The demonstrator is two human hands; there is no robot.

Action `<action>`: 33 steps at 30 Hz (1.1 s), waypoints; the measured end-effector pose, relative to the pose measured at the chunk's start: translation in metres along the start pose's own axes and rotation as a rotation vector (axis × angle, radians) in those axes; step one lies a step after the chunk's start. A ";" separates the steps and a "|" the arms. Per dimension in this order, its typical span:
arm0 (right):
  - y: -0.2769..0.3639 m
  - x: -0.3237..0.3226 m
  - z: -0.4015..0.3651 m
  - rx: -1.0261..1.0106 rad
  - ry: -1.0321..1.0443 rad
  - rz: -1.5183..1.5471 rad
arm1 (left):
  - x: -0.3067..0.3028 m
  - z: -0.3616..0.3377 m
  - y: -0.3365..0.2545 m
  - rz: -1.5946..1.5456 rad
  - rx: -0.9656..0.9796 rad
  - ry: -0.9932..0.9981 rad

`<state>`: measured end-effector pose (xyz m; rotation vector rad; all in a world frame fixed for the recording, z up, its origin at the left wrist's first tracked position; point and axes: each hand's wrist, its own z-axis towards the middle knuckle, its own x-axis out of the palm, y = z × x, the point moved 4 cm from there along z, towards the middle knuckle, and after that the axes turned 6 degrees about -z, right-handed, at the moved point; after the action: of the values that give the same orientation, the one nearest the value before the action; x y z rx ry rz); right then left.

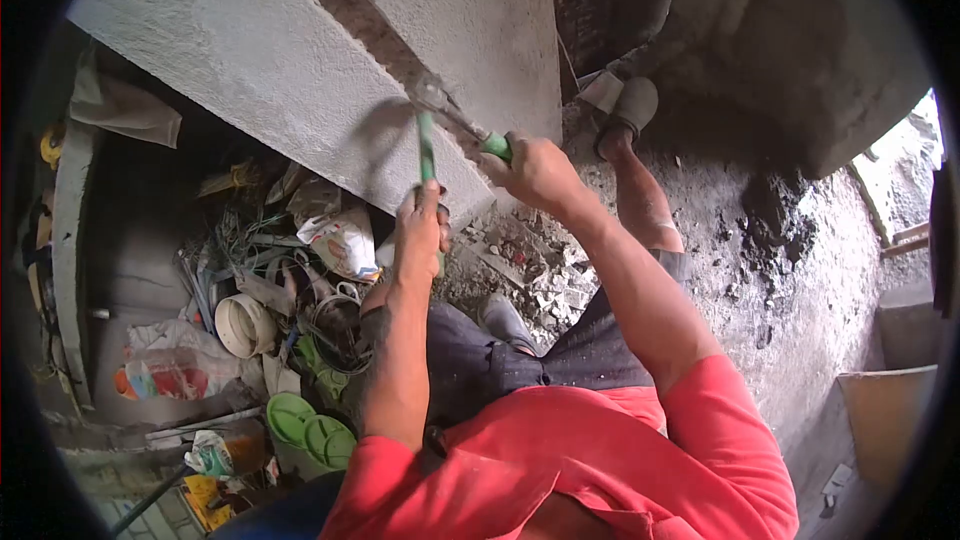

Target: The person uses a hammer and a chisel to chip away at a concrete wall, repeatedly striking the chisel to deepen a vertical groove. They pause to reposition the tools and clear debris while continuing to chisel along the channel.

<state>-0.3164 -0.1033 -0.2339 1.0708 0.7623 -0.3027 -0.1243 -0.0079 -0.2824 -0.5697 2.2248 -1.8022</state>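
My left hand is closed around the green handle of a tool that points up toward the wall. Closed as well, my right hand grips the green handle of a second tool, whose metal shaft slants up and left. Both tools meet at a grey metal head, over the lower part of a long groove cut in the pale rough slab. Which tool the metal head belongs to is hard to tell.
Rubble lies on the floor below the slab. At the left are bags, a white pipe piece, wires and green round lids. My legs and grey shoes show. A wooden panel stands at the lower right.
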 end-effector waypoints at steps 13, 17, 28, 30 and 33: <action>-0.033 -0.038 -0.056 0.284 -0.012 0.401 | 0.010 -0.008 0.001 0.712 0.518 -0.135; -0.041 -0.035 -0.065 0.279 -0.070 0.400 | 0.002 0.001 -0.001 0.710 0.536 -0.130; -0.028 0.023 -0.018 0.074 -0.113 0.057 | 0.004 0.004 0.005 0.510 0.461 -0.134; -0.041 0.031 -0.011 0.011 -0.136 0.184 | 0.004 0.001 0.003 0.493 0.439 -0.106; -0.008 -0.001 -0.017 0.178 -0.115 0.406 | 0.000 0.009 0.002 0.388 0.372 -0.090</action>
<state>-0.3289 -0.0922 -0.2431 1.3359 0.4065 -0.0844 -0.1212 -0.0160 -0.2861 -0.1298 1.7281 -1.8642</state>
